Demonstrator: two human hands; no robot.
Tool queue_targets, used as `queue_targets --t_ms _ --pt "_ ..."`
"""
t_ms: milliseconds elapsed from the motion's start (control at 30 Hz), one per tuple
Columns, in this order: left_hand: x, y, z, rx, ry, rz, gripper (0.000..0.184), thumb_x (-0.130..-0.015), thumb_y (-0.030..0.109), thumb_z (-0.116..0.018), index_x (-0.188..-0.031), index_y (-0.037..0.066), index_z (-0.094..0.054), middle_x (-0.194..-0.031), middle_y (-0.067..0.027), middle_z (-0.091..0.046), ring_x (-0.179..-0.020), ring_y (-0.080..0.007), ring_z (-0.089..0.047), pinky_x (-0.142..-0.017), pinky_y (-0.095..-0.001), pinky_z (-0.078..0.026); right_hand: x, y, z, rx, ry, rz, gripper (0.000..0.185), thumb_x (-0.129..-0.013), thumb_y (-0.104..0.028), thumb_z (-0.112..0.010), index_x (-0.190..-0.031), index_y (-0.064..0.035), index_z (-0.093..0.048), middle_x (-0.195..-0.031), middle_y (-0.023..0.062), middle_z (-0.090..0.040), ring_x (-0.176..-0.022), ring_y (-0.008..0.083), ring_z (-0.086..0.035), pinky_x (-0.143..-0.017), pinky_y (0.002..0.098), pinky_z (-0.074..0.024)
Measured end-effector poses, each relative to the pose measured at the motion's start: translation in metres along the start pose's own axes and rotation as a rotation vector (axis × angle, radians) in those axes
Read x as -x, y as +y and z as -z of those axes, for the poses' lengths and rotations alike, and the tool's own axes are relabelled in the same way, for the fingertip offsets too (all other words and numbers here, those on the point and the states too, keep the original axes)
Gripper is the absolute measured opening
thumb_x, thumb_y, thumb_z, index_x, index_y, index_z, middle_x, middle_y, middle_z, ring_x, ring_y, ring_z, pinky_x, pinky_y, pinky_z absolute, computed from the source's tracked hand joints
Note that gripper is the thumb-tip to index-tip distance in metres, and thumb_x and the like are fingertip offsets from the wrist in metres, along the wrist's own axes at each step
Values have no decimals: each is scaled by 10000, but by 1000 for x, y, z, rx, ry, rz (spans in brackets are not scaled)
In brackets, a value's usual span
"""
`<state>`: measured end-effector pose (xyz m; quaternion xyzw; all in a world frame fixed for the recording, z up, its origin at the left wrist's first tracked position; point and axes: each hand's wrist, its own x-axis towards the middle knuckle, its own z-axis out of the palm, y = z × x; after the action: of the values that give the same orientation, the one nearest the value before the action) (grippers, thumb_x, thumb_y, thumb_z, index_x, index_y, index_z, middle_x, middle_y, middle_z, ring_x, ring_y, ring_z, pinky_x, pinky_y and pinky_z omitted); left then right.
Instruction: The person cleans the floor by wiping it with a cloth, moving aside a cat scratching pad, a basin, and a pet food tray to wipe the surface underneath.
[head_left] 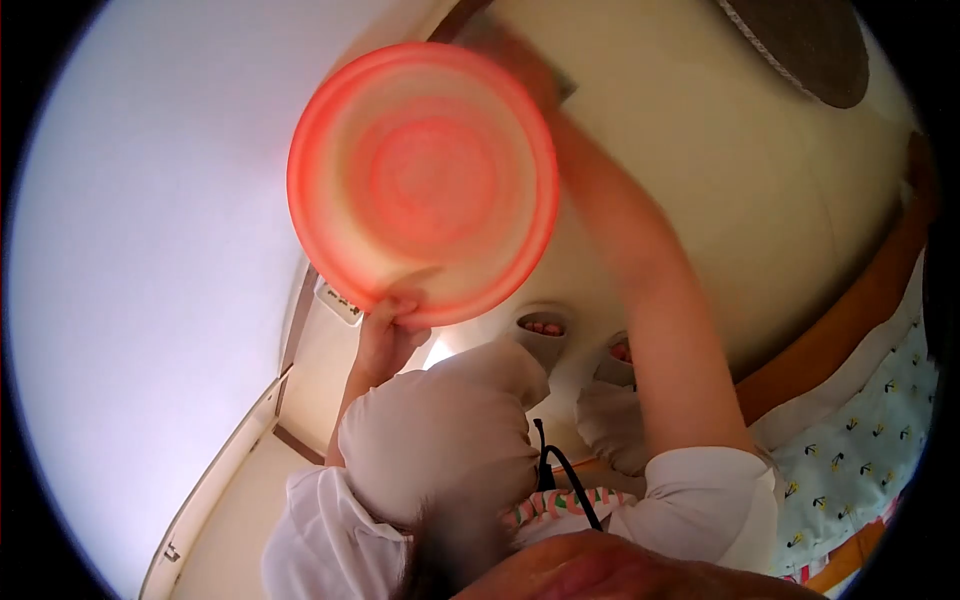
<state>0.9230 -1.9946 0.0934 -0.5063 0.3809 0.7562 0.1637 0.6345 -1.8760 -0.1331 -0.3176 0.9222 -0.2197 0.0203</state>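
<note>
My left hand (390, 338) grips the lower rim of a round red plastic basin (435, 175), thumb over the inner side and fingers closed below. The basin is held up with its inside facing me, and nothing lies in it. My right hand (532, 78) is beside the basin's upper right rim at the end of my outstretched arm. Motion smears its fingers, so I cannot tell whether they hold the blurred greyish thing (490, 38) next to them.
My slippered feet (543, 328) are on the pale floor (730, 210). Another person's arm (840, 310) and patterned light-blue clothing (850, 440) are close on the right. A dark mat (810, 45) lies upper right. A white wall (150, 250) fills the left; a small white slotted object (338, 300) is near the basin.
</note>
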Motion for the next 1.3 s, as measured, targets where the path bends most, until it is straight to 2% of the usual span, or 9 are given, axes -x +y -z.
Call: queue_targets --t_ms 400,600,733,800,867,1033,1133,1267,1300 --pt "-13 5 -23 -23 -76 -57 65 -812 101 -489 -754 120 -468 -622 60 -327 -499 -69 -255 -444 -233 -180 165 -159 -35 -725 -224 445 402 -895 -121 -503 -1293 -61 -525 -1294 102 -538 -1195 254 -488 -1020 374 -382" --pt "-34 11 -44 -89 -147 -39 56 -827 103 -494 -773 89 -489 -607 58 -304 -484 -63 -234 -431 -236 -180 167 -15 52 -596 327 -73 417 -913 -120 -486 -1324 -53 -504 -1332 86 -521 -1240 233 -459 -1058 364 -344" --pt "-53 -1 -46 -30 -269 -32 194 -824 73 -489 -678 142 -382 -604 65 -265 -487 -62 -201 -442 -238 -163 174 128 126 -1497 1058 -889 426 -925 -119 -475 -1344 -48 -491 -1357 75 -510 -1269 219 -440 -1083 357 -319" --pt "-64 -5 -49 -32 -356 -38 46 -834 103 -510 -789 103 -502 -628 71 -303 -486 -48 -241 -420 -212 -188 185 216 134 26 612 -660 447 -905 -164 -512 -1338 -53 -495 -1377 110 -493 -1278 293 -434 -1105 396 -296" --pt "-68 -7 -62 -75 -318 -34 54 -828 96 -512 -779 110 -492 -626 71 -299 -482 -49 -232 -418 -215 -185 174 277 126 212 521 -533 451 -891 -137 -532 -1333 -54 -495 -1390 141 -472 -1289 351 -409 -1103 435 -303" --pt "-89 1 -69 -63 -317 -7 292 -817 90 -507 -1086 -3 -572 -630 72 -303 -480 -49 -231 -422 -214 -187 78 233 118 183 359 -224 442 -815 -22 -452 -1244 -42 -560 -1254 211 -552 -1161 352 -525 -1027 406 -393" --pt "-91 8 -71 -121 -292 -28 322 -815 87 -505 -1116 -7 -570 -643 69 -322 -484 -46 -241 -420 -210 -192 76 186 106 155 124 39 508 -813 -105 -618 -1305 -199 -536 -1412 -30 -468 -1307 267 -409 -1058 379 -400" --pt "-96 25 -82 -123 -359 -11 177 -822 92 -509 -982 39 -564 -653 67 -343 -491 -45 -253 -423 -205 -205 155 91 97 -702 -65 -190 508 -870 -254 -626 -1324 -73 -488 -1376 142 -485 -1278 291 -447 -1040 413 -390" --pt "-96 26 -88 -117 -378 -9 130 -825 94 -511 -939 52 -558 -654 67 -348 -493 -44 -256 -425 -203 -208 174 67 95 -466 -187 -54 500 -873 -237 -633 -1319 -65 -486 -1371 133 -491 -1272 291 -452 -1051 422 -381"
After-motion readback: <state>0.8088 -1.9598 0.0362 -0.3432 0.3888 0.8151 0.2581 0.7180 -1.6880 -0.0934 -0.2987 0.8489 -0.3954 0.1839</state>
